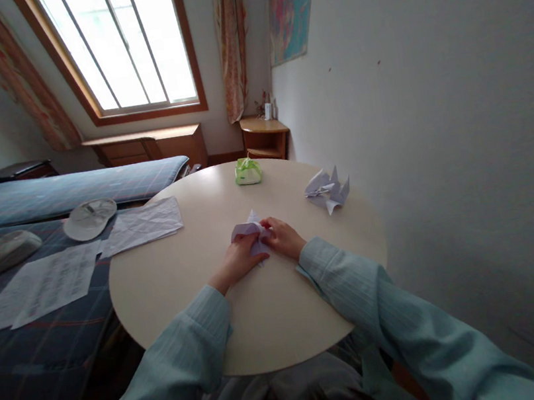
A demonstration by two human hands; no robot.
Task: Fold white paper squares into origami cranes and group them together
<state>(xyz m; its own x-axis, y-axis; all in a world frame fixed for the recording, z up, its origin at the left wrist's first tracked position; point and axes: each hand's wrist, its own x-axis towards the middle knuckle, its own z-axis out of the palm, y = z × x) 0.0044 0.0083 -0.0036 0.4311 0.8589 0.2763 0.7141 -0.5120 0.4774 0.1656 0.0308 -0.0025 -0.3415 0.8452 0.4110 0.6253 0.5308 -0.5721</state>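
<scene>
A folded sheet of white paper (243,229) is between my two hands over the middle of the round table (171,294). My left hand (240,259) grips its near left side, with the thumb stretched across the paper. On its right edge, the fingers of my right hand (282,236) pinch the fold. One pointed tip of the paper stands up beyond my fingers, and another small tip shows below the left thumb. Parts of the paper are hidden under both hands.
Folded paper shapes (328,189) with pointed tips sit at the table's right. A green tissue pack (247,171) stands at the far edge. Creased paper sheets (145,223) overlap the left edge. Beside the table, a bed (69,350) holds printed sheets (53,282) and a cap (90,220).
</scene>
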